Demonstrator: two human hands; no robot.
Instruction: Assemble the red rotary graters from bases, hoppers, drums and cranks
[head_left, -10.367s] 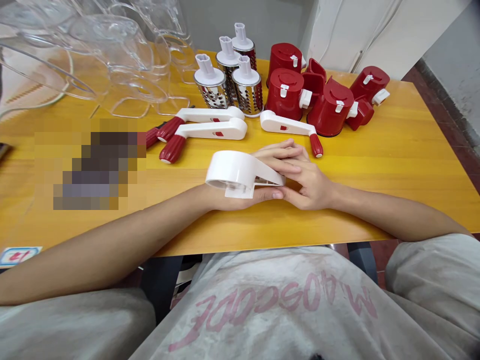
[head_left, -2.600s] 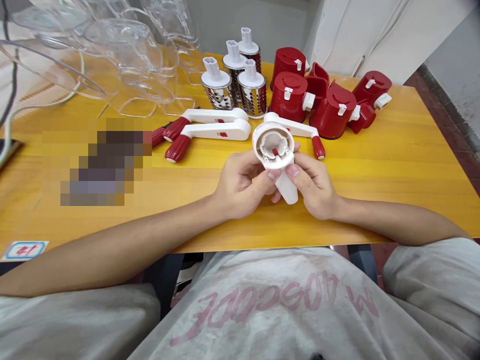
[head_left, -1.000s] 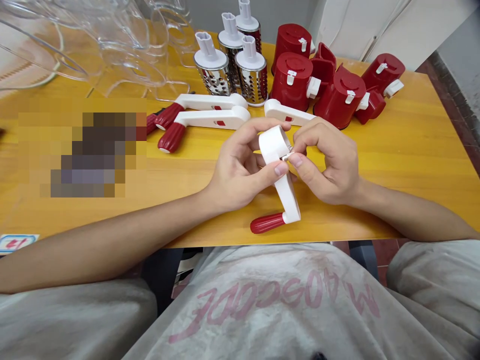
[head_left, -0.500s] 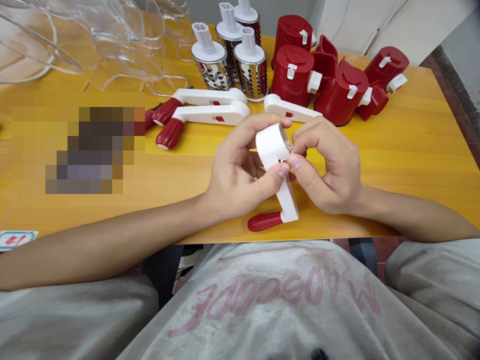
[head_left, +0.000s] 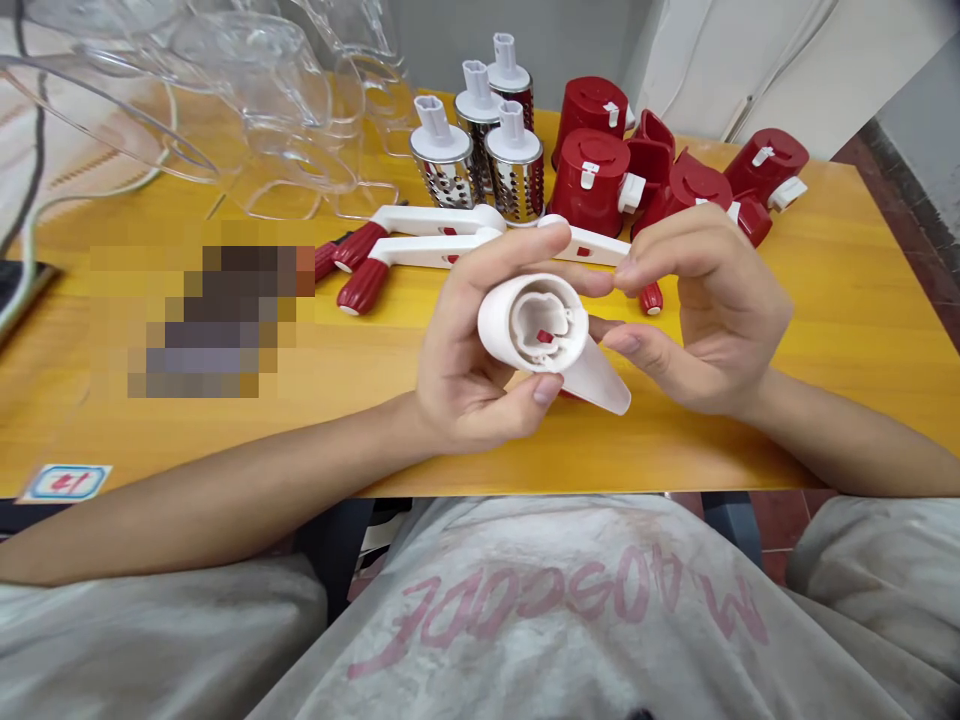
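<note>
My left hand (head_left: 465, 355) is wrapped round the round end of a white crank handle (head_left: 598, 380), its hollow socket facing up at me. Inside the socket a small red piece shows among white ridges. The crank's arm slants down to the right, and its red grip is mostly hidden beneath. Just to the right, my right hand (head_left: 716, 310) has its thumb and forefinger apart, with nothing visible between them. Its fingertips are close to the fingers of my left hand; whether they touch I cannot tell.
More white cranks with red grips (head_left: 364, 283) lie behind my hands. Several metal grater drums (head_left: 442, 170) stand at the back, beside red grater bodies (head_left: 594, 165). Clear plastic parts (head_left: 277, 130) are piled at the back left. A small label (head_left: 69, 483) is at the front left.
The crank has been turned so its socket faces up towards me. My right hand has come away from its rim to the right, and the fingers have spread.
</note>
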